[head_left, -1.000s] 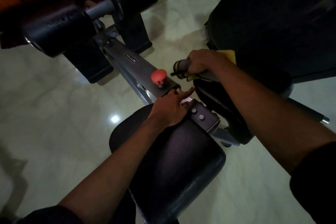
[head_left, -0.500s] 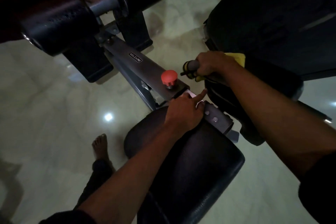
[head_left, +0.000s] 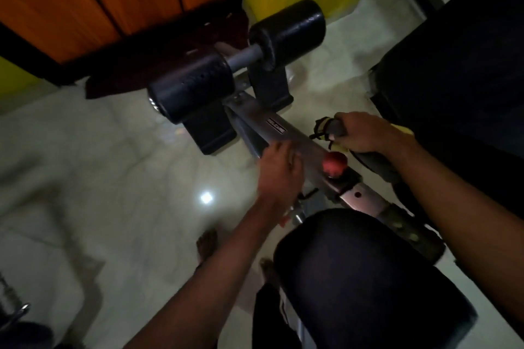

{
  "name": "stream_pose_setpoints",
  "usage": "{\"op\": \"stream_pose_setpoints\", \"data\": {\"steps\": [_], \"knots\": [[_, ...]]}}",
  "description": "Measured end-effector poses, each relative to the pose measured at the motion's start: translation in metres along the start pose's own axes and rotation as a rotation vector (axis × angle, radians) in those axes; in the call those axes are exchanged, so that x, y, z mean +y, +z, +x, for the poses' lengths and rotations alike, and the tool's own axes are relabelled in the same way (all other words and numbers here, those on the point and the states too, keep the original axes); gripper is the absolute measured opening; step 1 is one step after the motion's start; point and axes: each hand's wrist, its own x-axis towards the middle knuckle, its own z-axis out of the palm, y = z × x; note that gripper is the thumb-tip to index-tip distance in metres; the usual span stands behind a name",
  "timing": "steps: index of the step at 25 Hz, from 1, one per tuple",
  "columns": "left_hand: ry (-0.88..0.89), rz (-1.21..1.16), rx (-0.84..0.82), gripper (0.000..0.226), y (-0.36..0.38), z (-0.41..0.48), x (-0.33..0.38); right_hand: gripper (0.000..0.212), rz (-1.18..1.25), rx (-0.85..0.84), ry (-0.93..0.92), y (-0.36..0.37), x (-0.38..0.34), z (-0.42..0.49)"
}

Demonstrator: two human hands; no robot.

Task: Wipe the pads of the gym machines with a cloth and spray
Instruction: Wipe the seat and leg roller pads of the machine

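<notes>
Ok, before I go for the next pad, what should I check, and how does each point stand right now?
1. Spray in hand: ok. The right hand grips the spray bottle, nozzle pointing left.
2. Cloth ready: ok. The yellow cloth is tucked in the same hand; only a corner shows.
3. Left hand free: cannot tell. It is blurred over the metal beam.
4. Seat pad within reach: ok, just below both forearms.
5. Roller pads reachable: probably ok, ahead at the beam's far end.
6. Pads already wiped: cannot tell, too dim.
</notes>
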Motion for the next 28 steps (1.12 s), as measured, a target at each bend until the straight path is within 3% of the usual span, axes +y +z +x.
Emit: {"op": "stream_pose_setpoints", "data": {"steps": [6,8,11,17,19,22,28], "knots": [[-0.108,0.352,0.225,0.042,-0.118,0.092,-0.095,0.043,0.219,0.216,-0.127,-0.021,-0.110,0.050],[-0.165,0.417,0.213,0.054,-0.142,0.108,-0.122,0.049,0.277,0.278,-0.179,-0.023,-0.141,0.068],[-0.157,0.485,0.158,0.068,-0.156,0.112,-0.153,0.068,0.139,0.360,-0.269,-0.019,-0.181,0.094],[-0.141,0.447,0.066,0.076,-0.186,0.141,-0.204,0.049,0.356,0.622,-0.186,-0.029,-0.240,0.162],[-0.096,0.429,0.043,0.076,-0.191,0.141,-0.212,0.050,0.422,0.598,-0.218,-0.023,-0.257,0.177],[-0.082,0.414,0.049,0.073,-0.193,0.139,-0.217,0.059,0.322,0.512,-0.292,0.008,-0.274,0.187],[-0.116,0.373,0.067,0.071,-0.190,0.139,-0.218,0.063,0.298,0.518,-0.325,0.007,-0.269,0.194]]}}
